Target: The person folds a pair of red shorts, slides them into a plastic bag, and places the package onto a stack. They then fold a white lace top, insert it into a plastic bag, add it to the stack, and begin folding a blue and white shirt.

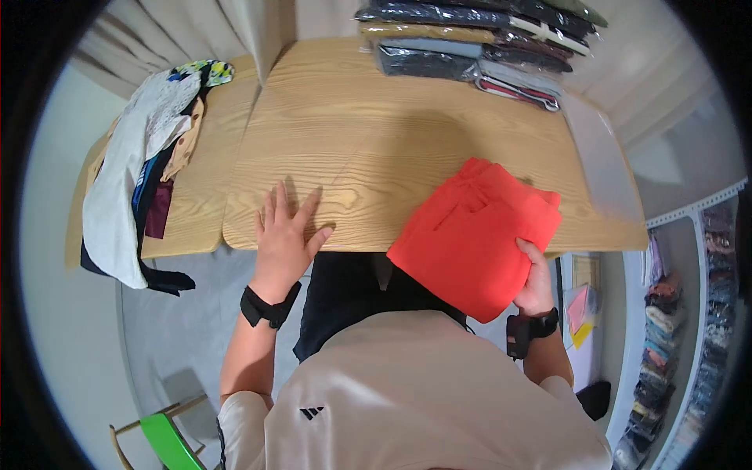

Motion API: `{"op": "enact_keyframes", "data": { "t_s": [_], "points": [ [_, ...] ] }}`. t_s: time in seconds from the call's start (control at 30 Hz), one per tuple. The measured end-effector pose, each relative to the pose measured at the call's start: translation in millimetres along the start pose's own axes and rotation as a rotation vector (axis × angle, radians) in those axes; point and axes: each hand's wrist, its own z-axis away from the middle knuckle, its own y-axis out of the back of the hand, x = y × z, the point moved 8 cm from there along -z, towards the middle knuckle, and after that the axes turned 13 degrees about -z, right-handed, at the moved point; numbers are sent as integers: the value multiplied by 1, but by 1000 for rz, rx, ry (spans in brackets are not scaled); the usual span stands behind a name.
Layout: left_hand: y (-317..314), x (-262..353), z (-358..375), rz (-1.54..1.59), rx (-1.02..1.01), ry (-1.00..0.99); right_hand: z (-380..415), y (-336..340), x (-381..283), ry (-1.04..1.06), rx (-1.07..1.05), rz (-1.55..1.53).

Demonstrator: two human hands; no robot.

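A folded red garment (478, 243) hangs partly over the front edge of the wooden table (337, 117), its far part resting near the tabletop. My right hand (536, 280) grips its right side, thumb on top and the other fingers hidden beneath the cloth. To the left, my left hand (287, 235) lies flat on the table near the front edge, fingers spread and holding nothing. Black bands are on both wrists.
Bagged folded clothes (478, 47) are stacked at the table's back right. A loose clothes pile (133, 164) drapes over the left end. Shelves of packed clothes (658, 352) stand at right; a green-backed chair (168, 440) is lower left.
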Motion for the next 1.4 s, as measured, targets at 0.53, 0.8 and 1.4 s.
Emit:
{"op": "enact_keyframes", "data": {
  "t_s": [0.53, 0.8, 1.4],
  "points": [
    [4, -6, 23, 84, 4, -129, -18, -41, -15, 16, -277, 182],
    [8, -4, 22, 13, 37, -133, -28, -79, 25, -173, -300, 229],
    [13, -28, 15, 278, 220, 7, -32, -135, 71, -337, -495, 362]
  ]
}}
